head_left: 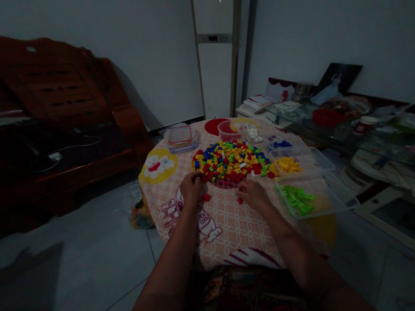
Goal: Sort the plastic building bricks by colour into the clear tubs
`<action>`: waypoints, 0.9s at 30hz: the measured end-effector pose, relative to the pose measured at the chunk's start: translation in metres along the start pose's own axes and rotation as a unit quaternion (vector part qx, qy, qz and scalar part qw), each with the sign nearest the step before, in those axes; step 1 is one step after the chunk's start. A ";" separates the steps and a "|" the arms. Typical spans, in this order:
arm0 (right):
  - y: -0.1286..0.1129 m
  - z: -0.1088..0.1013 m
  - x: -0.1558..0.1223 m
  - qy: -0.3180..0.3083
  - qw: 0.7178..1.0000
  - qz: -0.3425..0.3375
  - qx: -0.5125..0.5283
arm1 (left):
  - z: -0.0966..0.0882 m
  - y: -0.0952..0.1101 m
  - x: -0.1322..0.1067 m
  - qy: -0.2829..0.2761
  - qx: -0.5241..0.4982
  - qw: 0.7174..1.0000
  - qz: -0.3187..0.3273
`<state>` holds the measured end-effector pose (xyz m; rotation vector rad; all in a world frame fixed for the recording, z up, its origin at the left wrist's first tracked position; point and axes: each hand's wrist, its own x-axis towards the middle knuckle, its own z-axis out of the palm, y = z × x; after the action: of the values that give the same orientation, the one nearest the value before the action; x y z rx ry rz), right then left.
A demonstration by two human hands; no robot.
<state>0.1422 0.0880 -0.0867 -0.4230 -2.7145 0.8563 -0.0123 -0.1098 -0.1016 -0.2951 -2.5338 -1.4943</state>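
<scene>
A mixed heap of small toy building bricks (227,159), in red, yellow, blue and green, lies on the cloth-covered round table (232,224). My left hand (192,189) is at the heap's front left edge, its fingers curled together; what they hold, if anything, is hidden. Just right of it a loose red brick (206,197) rests on the cloth. At the front right of the heap, the fingers of my right hand (254,195) are bent and drawn together, their contents too small and dim to make out. Directly below those fingertips is another red brick (240,201).
Along the table's right side stand clear trays with green bricks (298,199), yellow bricks (289,164) and blue bricks (281,144). A round tub (229,131) and stacked lidded boxes (181,136) are at the back. A cluttered glass table (315,125) adjoins on the right.
</scene>
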 end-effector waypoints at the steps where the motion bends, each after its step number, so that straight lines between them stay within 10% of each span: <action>1: 0.000 0.000 -0.002 -0.006 0.999 -0.016 -0.032 | 0.000 0.000 0.000 0.001 -0.002 1.000 0.001; 15: -0.011 -0.011 0.016 0.040 0.944 0.162 0.285 | 0.003 -0.006 0.001 0.008 0.000 1.000 0.009; 27: -0.064 -0.080 0.163 0.184 0.894 0.080 0.400 | 0.002 -0.012 0.003 0.005 -0.008 1.000 0.024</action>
<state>0.0060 0.1356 0.0405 -0.5423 -1.7904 1.6300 -0.0188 -0.1134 -0.1120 -0.3480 -2.4884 -1.4956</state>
